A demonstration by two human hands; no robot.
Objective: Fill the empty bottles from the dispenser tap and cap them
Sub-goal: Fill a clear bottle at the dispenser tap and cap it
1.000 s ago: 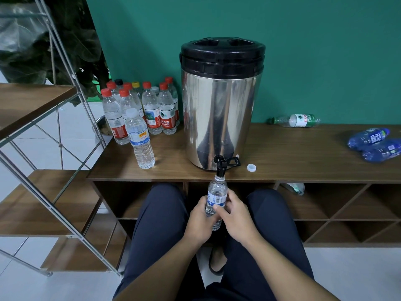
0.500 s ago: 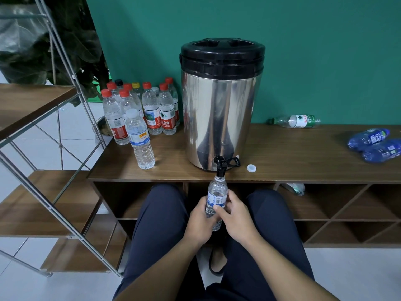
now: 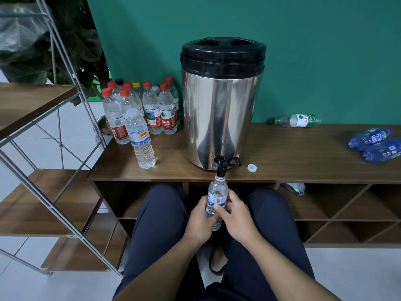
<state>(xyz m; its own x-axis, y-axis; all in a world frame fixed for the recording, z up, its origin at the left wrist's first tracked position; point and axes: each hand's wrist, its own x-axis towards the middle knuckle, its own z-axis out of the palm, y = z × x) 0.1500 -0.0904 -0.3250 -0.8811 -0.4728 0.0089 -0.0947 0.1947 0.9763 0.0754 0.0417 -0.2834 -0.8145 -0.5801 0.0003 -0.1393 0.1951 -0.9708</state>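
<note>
a long wooden bench [image 3: 293, 155] carries a steel dispenser [image 3: 220, 109] near its front edge, a loose white cap [image 3: 252, 168] just beside it, a cluster of capped bottles [image 3: 143, 107] at the left end, one clear bottle [image 3: 296, 121] lying by the wall, and two blue bottles [image 3: 377, 144] lying at right.

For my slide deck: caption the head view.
Both hands, left hand and right hand, hold an uncapped bottle under the dispenser tap.
</note>
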